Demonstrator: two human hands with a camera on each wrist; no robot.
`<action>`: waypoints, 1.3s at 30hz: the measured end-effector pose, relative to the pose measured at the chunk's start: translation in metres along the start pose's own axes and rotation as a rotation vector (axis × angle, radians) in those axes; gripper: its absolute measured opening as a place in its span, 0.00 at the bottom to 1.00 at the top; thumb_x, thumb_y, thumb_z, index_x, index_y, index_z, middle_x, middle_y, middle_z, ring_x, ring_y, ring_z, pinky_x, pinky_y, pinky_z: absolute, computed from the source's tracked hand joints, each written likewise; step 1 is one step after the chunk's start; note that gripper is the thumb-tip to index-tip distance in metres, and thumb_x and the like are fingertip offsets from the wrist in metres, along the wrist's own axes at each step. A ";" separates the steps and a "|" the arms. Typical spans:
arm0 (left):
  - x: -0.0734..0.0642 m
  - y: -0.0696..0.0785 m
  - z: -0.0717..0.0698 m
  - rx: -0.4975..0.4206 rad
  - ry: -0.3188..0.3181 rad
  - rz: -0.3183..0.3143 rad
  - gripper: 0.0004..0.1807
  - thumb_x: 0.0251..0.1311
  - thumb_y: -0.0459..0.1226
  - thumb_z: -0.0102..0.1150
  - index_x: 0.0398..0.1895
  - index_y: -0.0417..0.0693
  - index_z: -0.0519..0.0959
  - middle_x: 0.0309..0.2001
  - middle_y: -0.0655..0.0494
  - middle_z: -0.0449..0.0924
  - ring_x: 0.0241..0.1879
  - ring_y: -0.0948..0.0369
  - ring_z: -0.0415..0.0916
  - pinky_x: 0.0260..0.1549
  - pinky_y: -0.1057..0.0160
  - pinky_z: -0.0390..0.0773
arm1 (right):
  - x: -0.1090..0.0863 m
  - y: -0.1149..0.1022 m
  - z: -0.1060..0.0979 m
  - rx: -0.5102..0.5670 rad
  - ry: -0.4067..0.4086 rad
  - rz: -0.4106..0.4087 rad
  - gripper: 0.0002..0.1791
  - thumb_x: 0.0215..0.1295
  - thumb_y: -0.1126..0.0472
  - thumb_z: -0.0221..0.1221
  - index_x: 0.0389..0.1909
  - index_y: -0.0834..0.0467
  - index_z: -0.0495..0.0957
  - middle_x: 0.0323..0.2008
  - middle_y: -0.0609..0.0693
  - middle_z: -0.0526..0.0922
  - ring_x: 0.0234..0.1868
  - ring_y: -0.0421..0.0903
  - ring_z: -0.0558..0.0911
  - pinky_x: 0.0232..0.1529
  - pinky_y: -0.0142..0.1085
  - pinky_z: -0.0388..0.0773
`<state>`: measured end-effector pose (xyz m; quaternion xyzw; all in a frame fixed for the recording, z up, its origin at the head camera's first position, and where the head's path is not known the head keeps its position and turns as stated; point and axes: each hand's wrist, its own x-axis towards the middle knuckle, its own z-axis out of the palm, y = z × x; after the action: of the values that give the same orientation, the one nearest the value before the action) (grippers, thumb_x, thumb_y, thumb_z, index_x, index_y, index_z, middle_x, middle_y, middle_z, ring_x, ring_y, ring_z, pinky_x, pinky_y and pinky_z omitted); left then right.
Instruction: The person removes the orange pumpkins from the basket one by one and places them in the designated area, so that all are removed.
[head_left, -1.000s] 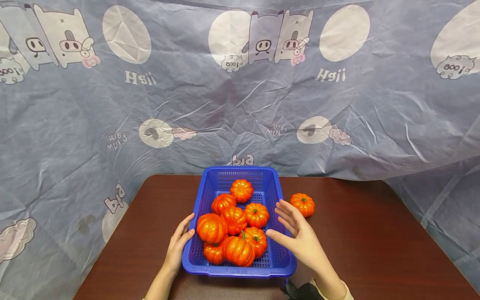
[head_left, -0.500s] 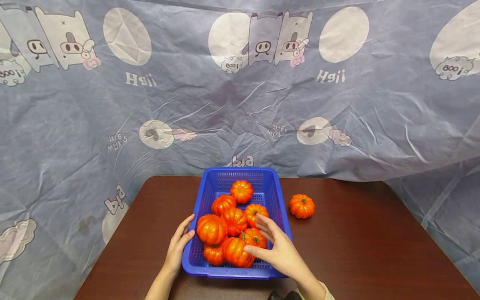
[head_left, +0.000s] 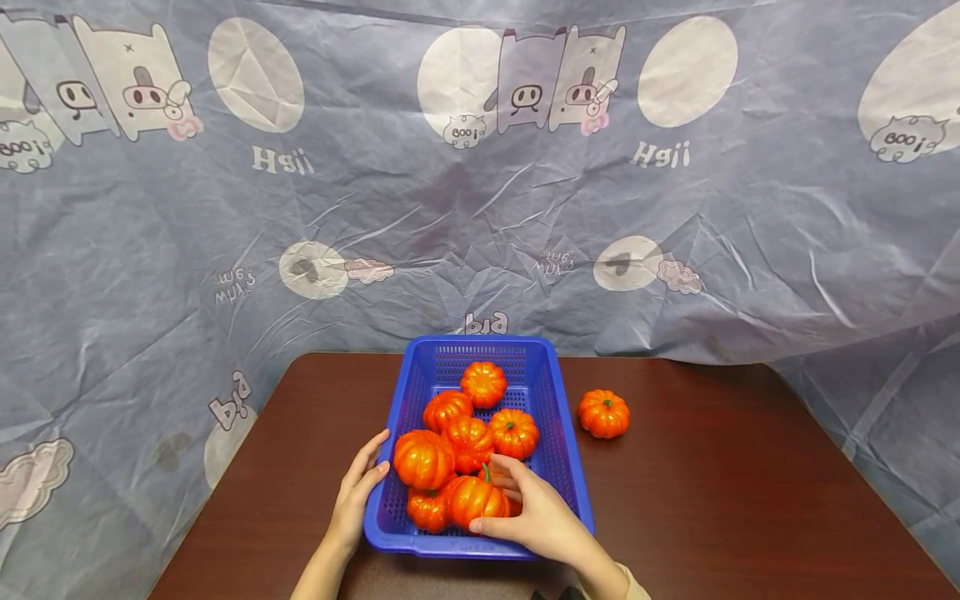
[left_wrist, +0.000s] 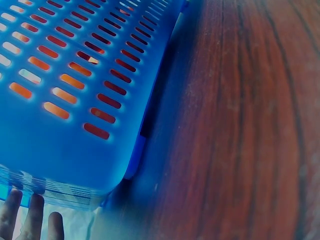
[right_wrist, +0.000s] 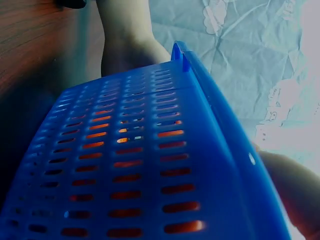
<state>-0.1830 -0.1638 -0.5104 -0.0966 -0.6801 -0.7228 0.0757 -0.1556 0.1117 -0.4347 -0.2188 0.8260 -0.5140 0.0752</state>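
A blue plastic basket (head_left: pixel 567 450) holds several shiny orange toy pumpkins. My left hand (head_left: pixel 351 500) rests against the basket's left side, its thumb and fingertips touching the rim; some of those fingers (left_wrist: pixel 32 217) show beside the basket wall in the left wrist view. Inside the front right part, my right hand (head_left: pixel 536 512) curves round a ribbed pumpkin (head_left: pixel 474 500) with a green stem, thumb in front and fingers behind. That hand mostly covers another pumpkin just behind. The right wrist view is largely blocked by the basket wall (right_wrist: pixel 210 150).
One more pumpkin (head_left: pixel 604 414) sits on the brown wooden table (head_left: pixel 720 483), right of the basket. A grey-blue printed cloth (head_left: pixel 450 208) hangs behind and around the table.
My right hand has moved left and down from above the basket's right rim to the front pumpkin, its fingers coming round it. My left hand and the basket have stayed put.
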 end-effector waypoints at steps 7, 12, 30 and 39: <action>0.000 0.000 0.000 0.005 -0.001 0.009 0.24 0.67 0.35 0.43 0.67 0.45 0.63 0.69 0.45 0.56 0.62 0.72 0.59 0.55 0.75 0.63 | 0.001 0.003 0.001 -0.066 -0.030 0.010 0.43 0.50 0.45 0.69 0.62 0.64 0.65 0.55 0.59 0.75 0.51 0.50 0.78 0.49 0.37 0.75; 0.000 0.000 0.000 0.006 0.001 0.008 0.24 0.67 0.34 0.44 0.67 0.44 0.63 0.69 0.45 0.56 0.63 0.73 0.58 0.55 0.76 0.61 | 0.000 0.002 0.000 -0.059 -0.020 -0.003 0.42 0.49 0.47 0.70 0.60 0.64 0.67 0.53 0.57 0.76 0.50 0.51 0.79 0.45 0.34 0.77; 0.000 0.000 0.000 0.002 0.002 -0.005 0.25 0.67 0.36 0.44 0.67 0.46 0.63 0.69 0.47 0.57 0.63 0.69 0.59 0.55 0.74 0.63 | -0.006 -0.006 -0.020 -0.064 0.061 -0.080 0.40 0.46 0.51 0.72 0.60 0.57 0.67 0.53 0.55 0.76 0.52 0.51 0.76 0.49 0.39 0.76; 0.001 -0.001 -0.001 0.002 -0.005 0.012 0.24 0.67 0.35 0.43 0.67 0.45 0.63 0.69 0.45 0.56 0.63 0.71 0.59 0.55 0.75 0.63 | -0.011 -0.008 -0.049 0.015 0.092 -0.100 0.40 0.46 0.55 0.73 0.61 0.54 0.67 0.54 0.54 0.75 0.55 0.54 0.74 0.47 0.37 0.76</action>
<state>-0.1838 -0.1643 -0.5111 -0.1026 -0.6802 -0.7215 0.0784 -0.1603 0.1533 -0.4059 -0.2354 0.8128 -0.5327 0.0129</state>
